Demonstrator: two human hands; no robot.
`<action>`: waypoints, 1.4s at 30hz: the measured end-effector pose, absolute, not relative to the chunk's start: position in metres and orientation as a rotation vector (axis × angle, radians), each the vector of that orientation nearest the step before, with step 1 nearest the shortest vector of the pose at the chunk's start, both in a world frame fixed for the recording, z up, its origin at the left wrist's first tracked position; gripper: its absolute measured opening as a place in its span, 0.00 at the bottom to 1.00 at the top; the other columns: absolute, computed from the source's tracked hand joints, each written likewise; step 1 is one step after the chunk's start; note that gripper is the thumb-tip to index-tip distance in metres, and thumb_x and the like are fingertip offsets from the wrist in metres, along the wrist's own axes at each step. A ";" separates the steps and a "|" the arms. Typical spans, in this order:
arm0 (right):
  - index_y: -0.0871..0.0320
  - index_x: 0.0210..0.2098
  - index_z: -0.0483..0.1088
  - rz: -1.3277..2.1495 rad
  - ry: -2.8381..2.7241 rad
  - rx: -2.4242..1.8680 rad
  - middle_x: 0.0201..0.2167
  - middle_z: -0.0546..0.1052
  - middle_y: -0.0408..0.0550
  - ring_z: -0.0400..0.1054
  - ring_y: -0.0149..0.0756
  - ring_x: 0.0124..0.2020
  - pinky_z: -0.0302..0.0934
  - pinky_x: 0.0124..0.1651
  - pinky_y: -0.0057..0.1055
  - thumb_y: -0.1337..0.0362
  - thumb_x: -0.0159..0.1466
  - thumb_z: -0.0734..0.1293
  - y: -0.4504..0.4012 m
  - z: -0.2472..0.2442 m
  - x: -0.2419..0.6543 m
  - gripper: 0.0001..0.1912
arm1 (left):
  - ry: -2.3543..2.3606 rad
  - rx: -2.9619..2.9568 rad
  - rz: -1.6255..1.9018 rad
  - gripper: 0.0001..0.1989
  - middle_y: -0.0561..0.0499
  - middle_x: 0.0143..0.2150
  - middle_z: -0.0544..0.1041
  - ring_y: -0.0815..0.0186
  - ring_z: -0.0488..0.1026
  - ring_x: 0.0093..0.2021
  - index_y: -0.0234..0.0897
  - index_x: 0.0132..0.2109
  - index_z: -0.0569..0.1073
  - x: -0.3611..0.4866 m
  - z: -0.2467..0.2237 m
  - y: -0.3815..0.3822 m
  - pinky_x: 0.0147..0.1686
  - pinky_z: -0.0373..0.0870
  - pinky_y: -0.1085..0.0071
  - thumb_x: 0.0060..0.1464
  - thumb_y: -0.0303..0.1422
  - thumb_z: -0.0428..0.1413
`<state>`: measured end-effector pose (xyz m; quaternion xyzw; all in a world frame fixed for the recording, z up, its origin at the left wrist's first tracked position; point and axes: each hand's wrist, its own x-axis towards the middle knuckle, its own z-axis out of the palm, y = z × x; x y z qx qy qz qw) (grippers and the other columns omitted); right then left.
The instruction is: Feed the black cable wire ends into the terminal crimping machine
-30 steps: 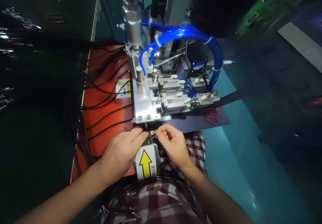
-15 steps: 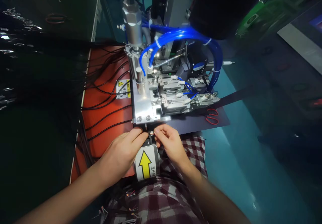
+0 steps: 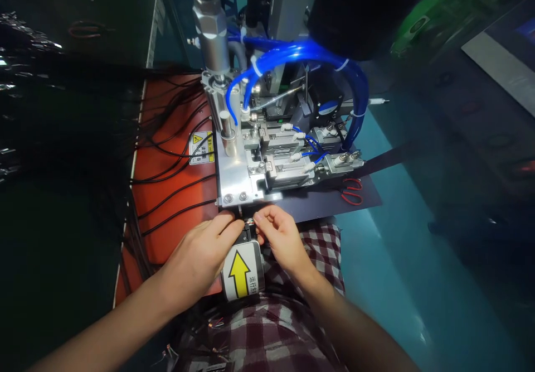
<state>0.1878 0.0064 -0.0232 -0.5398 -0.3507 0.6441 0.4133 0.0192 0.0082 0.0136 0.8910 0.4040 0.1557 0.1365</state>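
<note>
Just in front of the machine's metal block (image 3: 236,179), both hands are close together. Short thin wires (image 3: 251,221), pale and reddish, show in the small gap between the fingertips. My right hand (image 3: 279,235) pinches their ends between thumb and forefinger. My left hand (image 3: 204,246) is closed, thumb against fingers, at the other side of the gap; its fingers cover what they grip. Below the fingertips lies a small black fixture (image 3: 246,234), and nearer to me a white label with a yellow arrow (image 3: 239,274).
Black cables (image 3: 178,191) run across the orange surface (image 3: 167,232) on the left. Cables with bare coloured ends (image 3: 215,323) hang by my lap. Blue air hoses (image 3: 301,51) arch over pneumatic cylinders (image 3: 288,174). Red-handled scissors (image 3: 351,192) lie on the dark plate (image 3: 326,207) at right.
The view has shifted slightly, so the machine appears a little further left. Both hands keep their pinch at the same spot; the fingers barely differ.
</note>
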 end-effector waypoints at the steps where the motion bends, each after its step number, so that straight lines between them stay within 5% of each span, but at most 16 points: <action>1: 0.58 0.26 0.64 1.620 -0.882 -1.362 0.18 0.66 0.36 0.60 0.26 0.18 0.54 0.24 0.25 0.57 0.58 0.66 0.006 -0.024 0.188 0.12 | 1.172 2.594 0.451 0.12 0.43 0.35 0.73 0.60 0.71 0.31 0.28 0.44 0.71 0.019 0.014 0.008 0.28 0.72 0.66 0.56 0.21 0.46; 11: 0.58 0.27 0.64 1.784 -0.765 -1.287 0.19 0.66 0.36 0.59 0.26 0.18 0.54 0.25 0.26 0.53 0.55 0.68 0.009 -0.031 0.190 0.16 | 1.311 2.589 0.094 0.18 0.43 0.42 0.70 0.57 0.66 0.37 0.30 0.53 0.67 0.021 0.024 -0.006 0.33 0.69 0.62 0.54 0.20 0.49; 36: 0.57 0.28 0.62 1.685 -0.877 -1.218 0.17 0.65 0.36 0.57 0.28 0.19 0.52 0.27 0.28 0.53 0.60 0.64 0.003 -0.036 0.186 0.14 | 1.446 2.316 0.498 0.19 0.43 0.42 0.66 0.60 0.67 0.43 0.30 0.52 0.70 0.033 0.014 -0.017 0.40 0.72 0.66 0.57 0.20 0.43; 42: 0.57 0.28 0.62 1.689 -0.903 -1.226 0.17 0.65 0.36 0.58 0.28 0.20 0.53 0.28 0.28 0.53 0.61 0.64 0.003 -0.036 0.186 0.14 | 1.632 2.316 0.462 0.18 0.40 0.50 0.65 0.58 0.66 0.50 0.30 0.56 0.64 0.020 0.009 -0.037 0.48 0.70 0.61 0.60 0.23 0.42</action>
